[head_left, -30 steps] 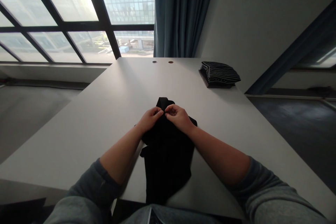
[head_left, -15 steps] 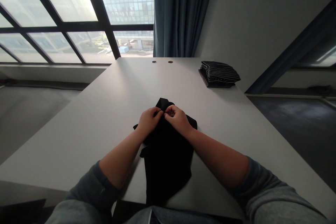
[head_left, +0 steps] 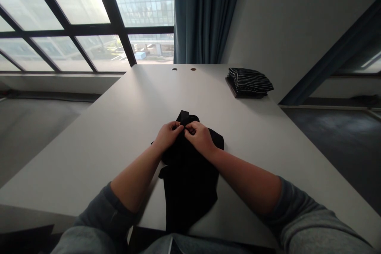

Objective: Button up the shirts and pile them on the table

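A black garment lies on the white table in front of me, its lower end hanging over the near edge. My left hand and my right hand meet at its upper part, fingertips touching. Both are closed, pinching the black cloth between fingers and thumb. A small fold of the garment sticks out just beyond the fingertips. What the fingers pinch exactly is hidden in the dark fabric.
A folded pile of black striped cloth sits at the table's far right, near the wall. Two small round holes mark the far edge. Large windows and a blue curtain stand behind the table.
My hands have drawn slightly closer together on the cloth, and the right one has shifted a little to the left. The garment has barely moved.
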The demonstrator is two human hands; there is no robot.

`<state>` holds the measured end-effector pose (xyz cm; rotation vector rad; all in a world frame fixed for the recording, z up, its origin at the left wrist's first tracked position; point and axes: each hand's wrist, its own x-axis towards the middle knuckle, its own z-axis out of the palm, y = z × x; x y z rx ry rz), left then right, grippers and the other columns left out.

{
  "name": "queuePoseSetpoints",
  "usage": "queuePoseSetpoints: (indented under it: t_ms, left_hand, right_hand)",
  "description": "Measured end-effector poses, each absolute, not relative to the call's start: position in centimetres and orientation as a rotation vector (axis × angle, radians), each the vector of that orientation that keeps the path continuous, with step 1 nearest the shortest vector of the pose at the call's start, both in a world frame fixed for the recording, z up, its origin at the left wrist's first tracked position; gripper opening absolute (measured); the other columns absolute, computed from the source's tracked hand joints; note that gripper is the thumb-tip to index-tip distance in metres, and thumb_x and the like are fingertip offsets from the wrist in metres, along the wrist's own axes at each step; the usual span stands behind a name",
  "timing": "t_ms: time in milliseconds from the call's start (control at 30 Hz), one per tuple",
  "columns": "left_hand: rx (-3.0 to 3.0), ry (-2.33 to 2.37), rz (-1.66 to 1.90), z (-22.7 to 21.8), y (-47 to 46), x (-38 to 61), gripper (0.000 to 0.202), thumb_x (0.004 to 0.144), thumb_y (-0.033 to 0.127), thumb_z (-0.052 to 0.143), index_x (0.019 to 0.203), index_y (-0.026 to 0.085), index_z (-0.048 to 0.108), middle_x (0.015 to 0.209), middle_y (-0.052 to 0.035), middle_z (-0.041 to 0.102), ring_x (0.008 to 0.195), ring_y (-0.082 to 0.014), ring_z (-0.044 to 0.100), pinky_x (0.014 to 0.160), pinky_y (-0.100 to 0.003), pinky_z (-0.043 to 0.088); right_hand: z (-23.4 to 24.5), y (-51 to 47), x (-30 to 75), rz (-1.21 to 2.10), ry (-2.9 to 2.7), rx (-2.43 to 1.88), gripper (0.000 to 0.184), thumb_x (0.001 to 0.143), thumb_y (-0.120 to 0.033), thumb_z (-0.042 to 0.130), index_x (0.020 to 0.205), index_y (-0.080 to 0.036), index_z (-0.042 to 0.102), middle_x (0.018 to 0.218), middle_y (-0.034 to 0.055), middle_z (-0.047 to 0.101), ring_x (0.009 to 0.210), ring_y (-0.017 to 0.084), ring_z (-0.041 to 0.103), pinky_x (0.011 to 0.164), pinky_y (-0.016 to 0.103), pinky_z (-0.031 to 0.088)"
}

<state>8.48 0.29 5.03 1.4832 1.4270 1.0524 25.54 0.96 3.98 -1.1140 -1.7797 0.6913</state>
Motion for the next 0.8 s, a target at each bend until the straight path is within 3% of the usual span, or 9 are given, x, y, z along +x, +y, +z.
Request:
queuePoseSetpoints:
  t_ms: [167, 367, 567, 667, 733, 800]
  left_hand:
    - [1.19, 1.241, 1.027, 5.0, 0.4, 8.3, 0.031, 0.074, 0.045, 0.081, 0.084, 0.018, 0.069, 0.069, 0.0024, 0.065, 0.056, -0.0104, 0.054, 0.053, -0.023, 0.039]
    - [0.9, 1.087, 0.903, 4.9, 0.9, 7.6, 0.044, 0.06, 0.044, 0.094, 0.082, 0.017, 0.068, 0.067, 0.0014, 0.065, 0.054, -0.0099, 0.058, 0.053, -0.023, 0.046]
    - [0.936, 1.058, 0.901, 4.9, 0.7, 7.8, 0.048, 0.061, 0.048, 0.095, 0.085, 0.015, 0.069, 0.068, -0.0003, 0.067, 0.054, -0.0098, 0.058, 0.052, -0.022, 0.045]
    - [0.96, 1.032, 0.997, 5.1, 0.5, 8.0, 0.06, 0.061, 0.041, 0.096, 0.108, 0.017, 0.068, 0.084, -0.0024, 0.074, 0.066, -0.0132, 0.066, 0.064, -0.025, 0.052]
    - [1.084, 1.077, 1.035, 5.4, 0.4, 7.9, 0.064, 0.067, 0.039, 0.092, 0.122, 0.02, 0.064, 0.092, -0.0027, 0.076, 0.071, -0.0143, 0.067, 0.067, -0.027, 0.052]
    - [1.32, 1.188, 1.036, 5.7, 0.4, 7.7, 0.05, 0.078, 0.042, 0.082, 0.12, 0.021, 0.065, 0.091, -0.0019, 0.075, 0.072, -0.0146, 0.065, 0.067, -0.027, 0.05]
  right_hand:
    - [3.6, 0.7, 25.3, 0.787, -1.686, -1.14, 0.008, 0.083, -0.028, 0.063, 0.081, -0.02, 0.067, 0.082, 0.0028, 0.066, 0.075, 0.016, 0.059, 0.073, 0.03, 0.047]
    - [3.5, 0.6, 25.0, 0.787, -1.65, -1.136, 0.007, 0.079, -0.028, 0.063, 0.079, -0.02, 0.062, 0.08, 0.0018, 0.064, 0.073, 0.016, 0.057, 0.072, 0.029, 0.046]
    - [3.4, 1.0, 25.2, 0.877, -1.582, -1.234, 0.014, 0.077, -0.034, 0.064, 0.076, -0.02, 0.059, 0.072, -0.0005, 0.062, 0.066, 0.014, 0.054, 0.065, 0.028, 0.042]
    - [2.8, 2.0, 25.8, 0.977, -1.459, -1.291, 0.02, 0.075, -0.038, 0.066, 0.078, -0.02, 0.06, 0.072, -0.0008, 0.063, 0.064, 0.014, 0.054, 0.062, 0.027, 0.042]
    - [2.4, 2.9, 26.3, 1.038, -1.366, -1.273, 0.023, 0.075, -0.041, 0.066, 0.082, -0.02, 0.06, 0.071, -0.0011, 0.061, 0.063, 0.014, 0.053, 0.06, 0.026, 0.042]
    - [2.2, 3.6, 26.7, 1.135, -1.28, -1.192, 0.027, 0.076, -0.044, 0.067, 0.088, -0.021, 0.059, 0.07, -0.0019, 0.06, 0.062, 0.014, 0.053, 0.06, 0.026, 0.044]
